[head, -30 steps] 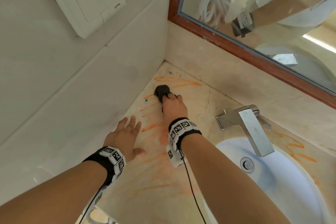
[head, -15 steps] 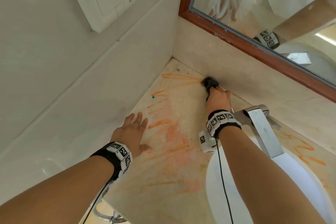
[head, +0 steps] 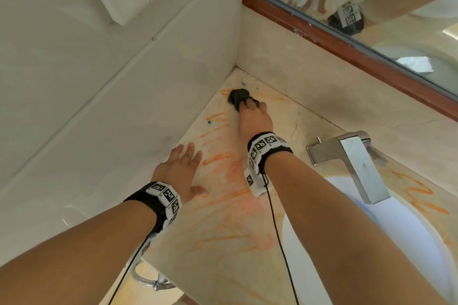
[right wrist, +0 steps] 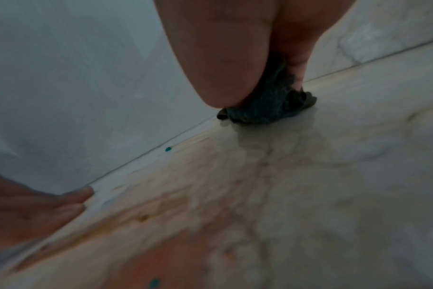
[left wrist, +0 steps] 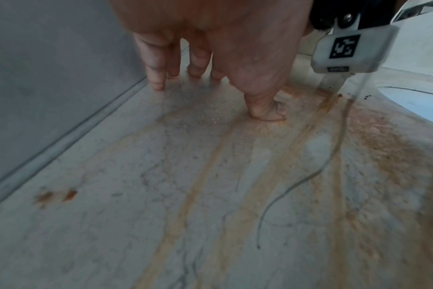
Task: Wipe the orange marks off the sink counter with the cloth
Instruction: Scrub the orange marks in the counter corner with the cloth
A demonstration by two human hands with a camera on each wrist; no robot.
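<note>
- Head view: orange marks cover most of the surface, smeared mid-left, crisp right of the faucet; most wiping remains.
- Right hand grips the dark cloth, pressed down near the back-left corner.
- Left hand lies flat, fingers spread, near the left edge, apart from the cloth.

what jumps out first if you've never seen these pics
Orange marks streak the pale sink counter between both arms. In the far corner the right hand presses a bunched dark cloth onto the counter, while the left hand rests flat by the wall.
</note>
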